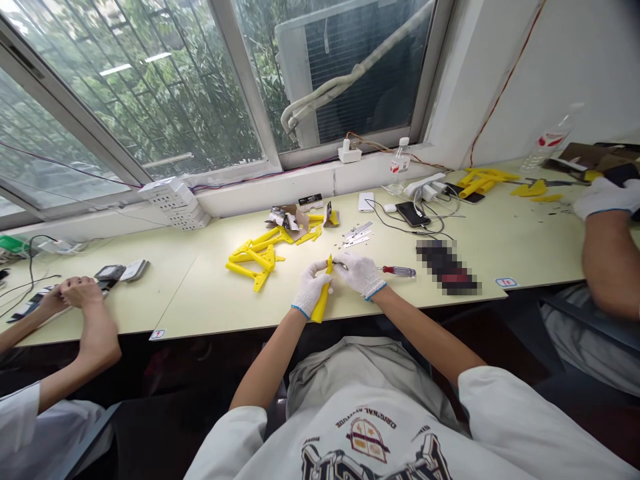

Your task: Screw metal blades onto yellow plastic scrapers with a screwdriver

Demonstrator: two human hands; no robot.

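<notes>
My left hand (pixel 314 285), in a white knit glove, is wrapped around a yellow plastic handle (pixel 321 308) and holds it tilted over the table's front edge. Close to the handle's upper end, my gloved right hand (pixel 361 272) has its fingers pinched together. A small dark bit shows at those fingertips, too small to name. Just right of that hand is a screwdriver (pixel 400 271) with a red and clear grip; its shaft runs partly behind the glove. Beyond my hands, flat metal strips (pixel 357 235) lie among several tiny parts. More yellow handles (pixel 257 257) lie in a pile to the left.
Torn small boxes (pixel 293 220) sit behind the pile. A phone (pixel 413 213), cables, a power strip (pixel 425 187) and a bottle (pixel 400 163) stand at the back right. A blurred dark object (pixel 447 267) lies right. Co-workers' hands are at both sides.
</notes>
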